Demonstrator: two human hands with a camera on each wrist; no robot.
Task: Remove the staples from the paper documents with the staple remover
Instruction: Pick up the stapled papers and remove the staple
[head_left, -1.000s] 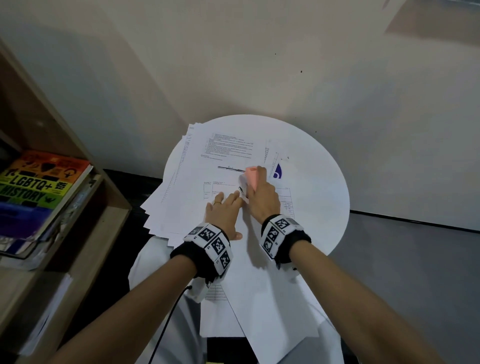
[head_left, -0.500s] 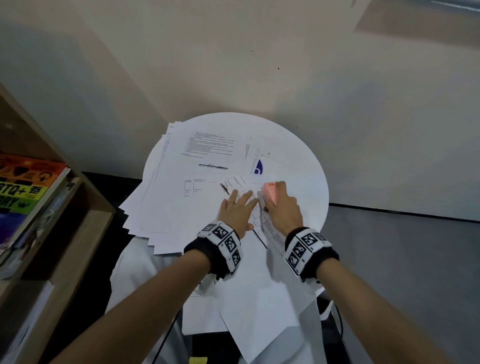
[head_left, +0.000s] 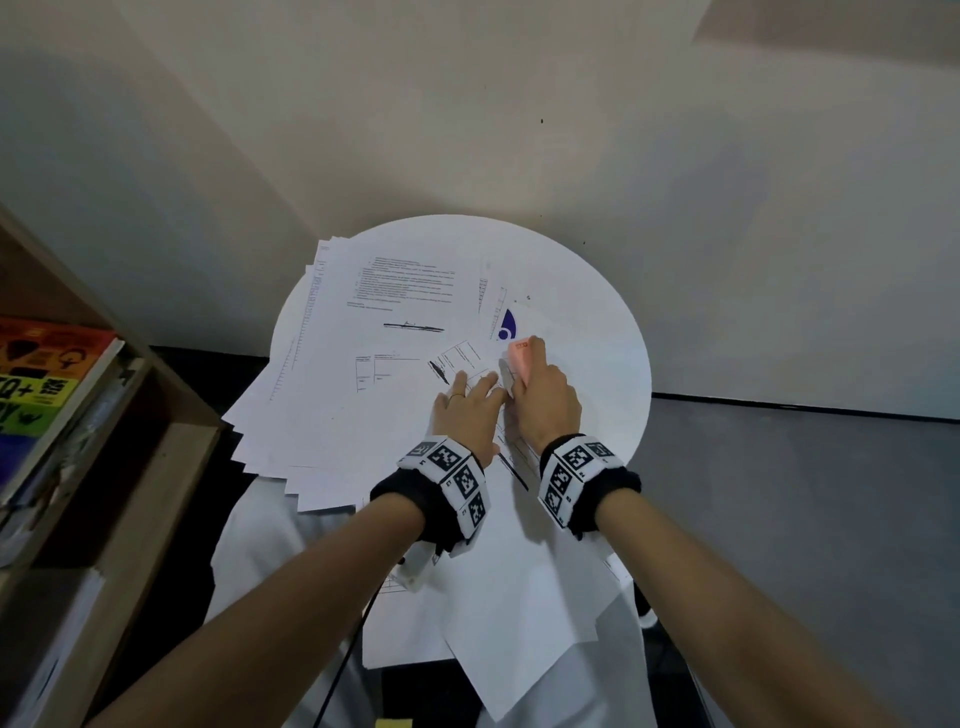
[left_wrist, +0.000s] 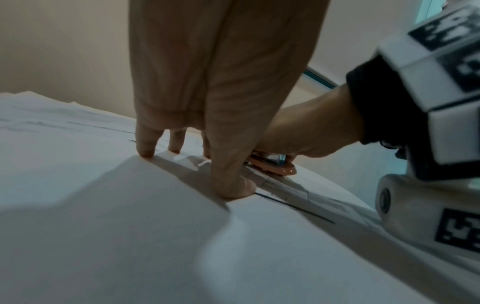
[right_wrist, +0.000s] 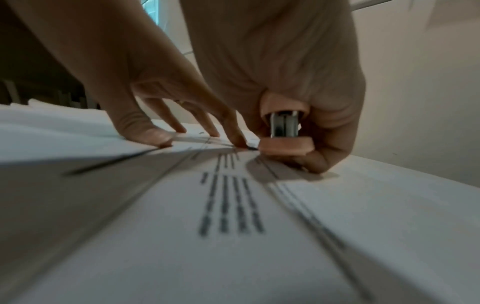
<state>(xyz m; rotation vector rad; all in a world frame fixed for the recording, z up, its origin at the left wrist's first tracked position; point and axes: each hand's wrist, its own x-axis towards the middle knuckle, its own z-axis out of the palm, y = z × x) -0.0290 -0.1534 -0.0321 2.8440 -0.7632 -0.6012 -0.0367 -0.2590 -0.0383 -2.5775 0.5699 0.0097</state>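
Staple remover (head_left: 521, 358), pink-handled with metal jaws, was gripped in the right hand (head_left: 545, 400), whose fingers were curled around it, and was held low against the paper documents (head_left: 363, 395) spread over the round white tabletop (head_left: 597, 322). From the right wrist view the tool (right_wrist: 285, 131) was seen beneath the palm, its lower pink pad resting on a printed sheet (right_wrist: 233, 205). Whether a staple was caught could not be told (the tip was hidden). The left hand (head_left: 470, 415) was laid just beside it, to its left, with straight fingers (left_wrist: 145, 142) spread and pressed flat on the page, nothing being held; the index fingertip was placed right at the tool's front end. In the left wrist view the remover (left_wrist: 272, 164) was seen just behind the thumb. Loose sheets were fanned over the tabletop's near and left edges. A wooden shelf (head_left: 130, 467) with a colourful book (head_left: 36, 379) was seen at the left.
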